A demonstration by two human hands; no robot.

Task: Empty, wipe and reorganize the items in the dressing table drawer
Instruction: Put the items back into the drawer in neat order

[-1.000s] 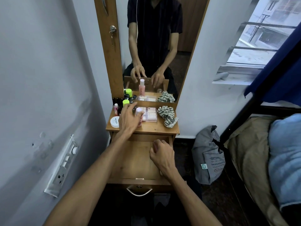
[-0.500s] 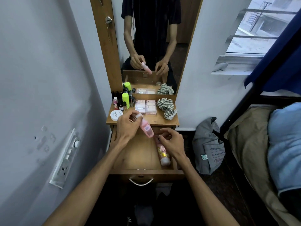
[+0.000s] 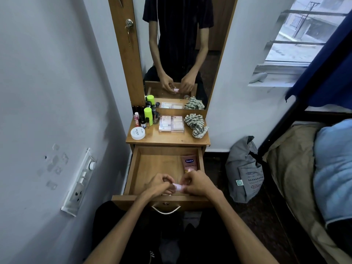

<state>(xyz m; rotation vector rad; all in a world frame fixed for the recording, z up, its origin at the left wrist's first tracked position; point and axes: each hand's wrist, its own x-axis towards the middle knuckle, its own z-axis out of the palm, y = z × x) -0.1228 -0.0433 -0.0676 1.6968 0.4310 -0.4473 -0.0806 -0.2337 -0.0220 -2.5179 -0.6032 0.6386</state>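
Observation:
The wooden drawer (image 3: 133, 168) of the dressing table stands pulled out. A pink Vaseline tube (image 3: 189, 163) lies along its right side. Low over the drawer's front, my left hand (image 3: 161, 184) and my right hand (image 3: 198, 182) both hold a small pink bottle (image 3: 178, 187) lying sideways between them. Fingers hide most of the bottle. On the tabletop (image 3: 171, 139) sit a white round jar (image 3: 138, 133), a neon-green bottle (image 3: 148, 116) among small dark bottles, a clear palette box (image 3: 171, 123) and a checked cloth (image 3: 197, 125).
A mirror (image 3: 181, 44) behind the table reflects the person and the items. A wall switchboard (image 3: 80, 182) is at the left. A grey bag (image 3: 244, 170) stands on the floor to the right, with a bed (image 3: 314, 168) beyond it and a window above.
My left hand lifted the pink bottle off the tabletop and brought it down into the drawer's front. My right hand left the Vaseline tube and joined it on the bottle.

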